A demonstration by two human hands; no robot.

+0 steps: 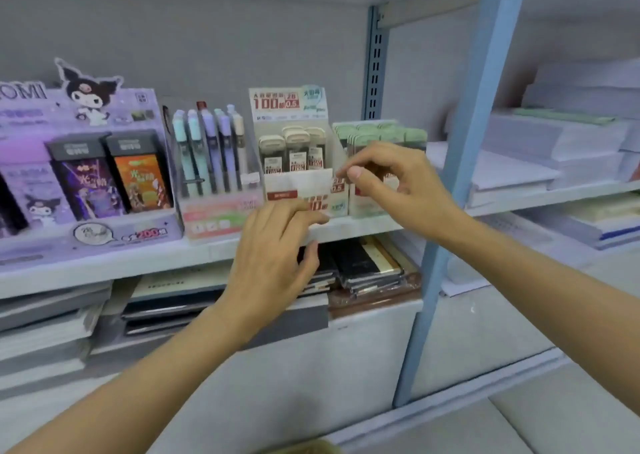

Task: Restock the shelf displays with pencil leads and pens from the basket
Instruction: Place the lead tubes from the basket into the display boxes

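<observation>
A white display box of pencil lead cases with a "100" header card stands on the shelf. Beside it on the right sits a second display of green-capped lead cases. My left hand rests its fingertips on the front bottom of the white display, at the shelf edge, holding nothing I can see. My right hand hovers in front of the green display with thumb and forefinger pinched together; whether they hold something is unclear. A clear display of pastel pens stands left of the lead boxes.
A purple cartoon-character display fills the shelf's left. Notebooks and dark packs lie stacked on the shelf below. A blue upright post stands just right of my right hand, with paper stacks beyond it. A tan basket rim shows at the bottom.
</observation>
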